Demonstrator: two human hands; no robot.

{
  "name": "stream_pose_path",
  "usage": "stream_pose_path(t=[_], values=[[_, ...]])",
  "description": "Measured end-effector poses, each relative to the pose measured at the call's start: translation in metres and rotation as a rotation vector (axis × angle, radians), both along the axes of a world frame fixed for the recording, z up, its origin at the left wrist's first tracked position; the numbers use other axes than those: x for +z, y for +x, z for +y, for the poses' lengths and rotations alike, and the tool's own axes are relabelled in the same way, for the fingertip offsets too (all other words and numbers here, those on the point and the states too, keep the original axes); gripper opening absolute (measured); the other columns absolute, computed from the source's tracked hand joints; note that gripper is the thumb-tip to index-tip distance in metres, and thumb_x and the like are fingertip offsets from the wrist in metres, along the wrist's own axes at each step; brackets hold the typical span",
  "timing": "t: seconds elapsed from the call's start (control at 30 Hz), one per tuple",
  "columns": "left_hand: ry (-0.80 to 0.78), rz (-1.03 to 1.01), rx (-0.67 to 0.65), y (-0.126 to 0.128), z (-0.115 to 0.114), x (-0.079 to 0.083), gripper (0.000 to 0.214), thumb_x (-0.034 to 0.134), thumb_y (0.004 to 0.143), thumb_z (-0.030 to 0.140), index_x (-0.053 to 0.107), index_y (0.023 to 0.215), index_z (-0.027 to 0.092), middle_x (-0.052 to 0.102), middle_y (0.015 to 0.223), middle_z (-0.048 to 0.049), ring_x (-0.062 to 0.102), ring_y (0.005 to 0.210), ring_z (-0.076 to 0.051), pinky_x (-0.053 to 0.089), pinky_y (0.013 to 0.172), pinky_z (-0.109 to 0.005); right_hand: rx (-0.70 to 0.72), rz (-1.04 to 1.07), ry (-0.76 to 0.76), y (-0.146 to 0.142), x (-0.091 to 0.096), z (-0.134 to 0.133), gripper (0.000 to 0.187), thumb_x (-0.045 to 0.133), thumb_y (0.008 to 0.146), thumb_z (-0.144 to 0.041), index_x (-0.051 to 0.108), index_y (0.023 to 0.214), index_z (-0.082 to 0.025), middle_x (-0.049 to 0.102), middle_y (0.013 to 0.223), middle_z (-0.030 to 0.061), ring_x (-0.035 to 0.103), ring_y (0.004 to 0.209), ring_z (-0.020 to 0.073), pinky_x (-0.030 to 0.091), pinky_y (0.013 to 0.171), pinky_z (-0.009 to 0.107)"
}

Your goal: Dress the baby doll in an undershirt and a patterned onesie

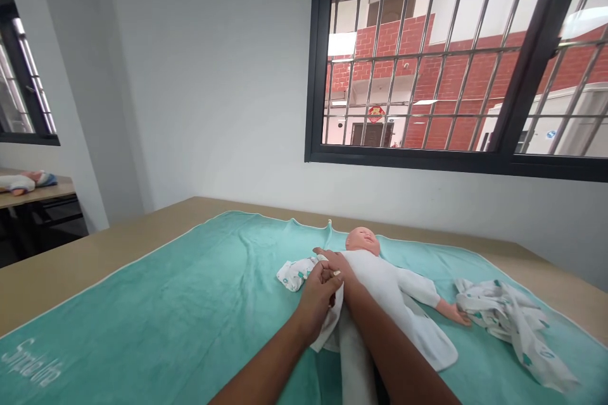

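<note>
A baby doll (380, 272) in white clothing lies on its back on a teal towel (190, 316), head toward the wall. My left hand (319, 294) pinches the white cloth at the doll's side, beside a small patterned garment piece (295, 273). My right hand (338, 266) rests on the doll's near shoulder, fingers around its arm, touching my left hand. The doll's other arm (451, 311) stretches out to the right, bare hand showing.
A crumpled patterned cloth (513, 319) lies on the towel at the right. The towel covers a tan table (85, 253) against a white wall under a barred window (456, 57). Another table at far left holds a second doll (21, 182).
</note>
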State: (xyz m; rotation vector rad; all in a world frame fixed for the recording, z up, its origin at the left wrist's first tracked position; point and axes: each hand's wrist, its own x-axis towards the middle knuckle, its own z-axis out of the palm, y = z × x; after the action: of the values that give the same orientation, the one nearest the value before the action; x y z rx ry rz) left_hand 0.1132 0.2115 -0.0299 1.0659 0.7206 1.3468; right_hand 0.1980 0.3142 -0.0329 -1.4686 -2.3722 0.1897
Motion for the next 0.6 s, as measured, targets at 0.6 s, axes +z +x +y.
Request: stream_pose_path(t=[0.6], values=[[0.134,0.454,0.18,-0.02,0.022,-0.019,0.038,0.049,0.081,0.052,0.063,0.082,0.017,0.063,0.083,-0.0036,0.053,0.08,-0.019,0.04,0.073,-0.027,-0.423,0.685,-0.377,0.145,0.003,-0.113,0.075,0.057,0.072,-0.062,0.044,0.136,-0.024,0.06,0.122,0.014,0.065,0.097,0.0285,0.052,0.07,0.036]])
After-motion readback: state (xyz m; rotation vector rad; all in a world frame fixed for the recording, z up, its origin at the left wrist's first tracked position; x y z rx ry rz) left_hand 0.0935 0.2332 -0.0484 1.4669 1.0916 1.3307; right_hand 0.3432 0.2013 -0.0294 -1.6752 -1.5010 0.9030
